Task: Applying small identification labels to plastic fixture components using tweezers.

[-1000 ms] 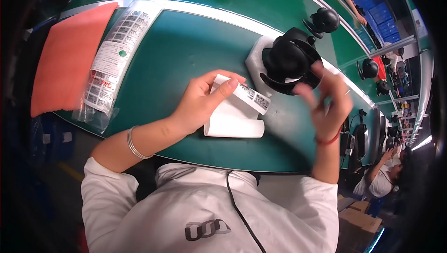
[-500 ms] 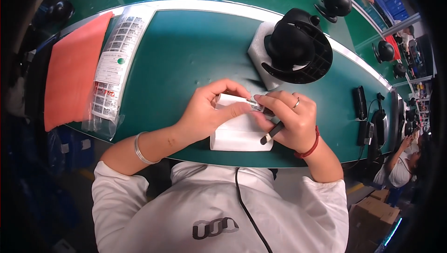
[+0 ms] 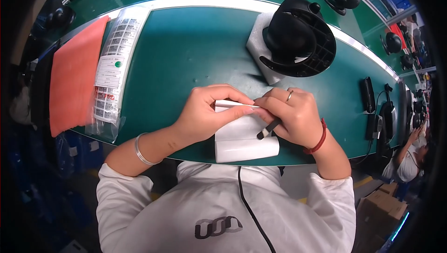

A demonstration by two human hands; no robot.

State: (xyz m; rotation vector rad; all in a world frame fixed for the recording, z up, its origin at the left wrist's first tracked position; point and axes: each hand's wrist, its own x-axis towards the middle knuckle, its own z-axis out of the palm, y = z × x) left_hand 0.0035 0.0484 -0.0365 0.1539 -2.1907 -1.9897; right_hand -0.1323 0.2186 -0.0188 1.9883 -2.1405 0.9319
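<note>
The white paper roll [image 3: 247, 150] is lying nearer the person than the black device [image 3: 291, 34] and left of it, showing a smooth, plain surface, with a thick rolled end farthest from the device and a flatter stretch running toward the fingers. The left hand [image 3: 205, 113] is pinching the paper's edge between thumb and fingers. The right hand [image 3: 295, 115] is curling directly nearside of the device, holding a dark stick-like tool [image 3: 269, 129], whose tip is pointing away from it. The 2 hands' fingertips are meeting; whether the right ones are gripping paper, I cannot tell.
</note>
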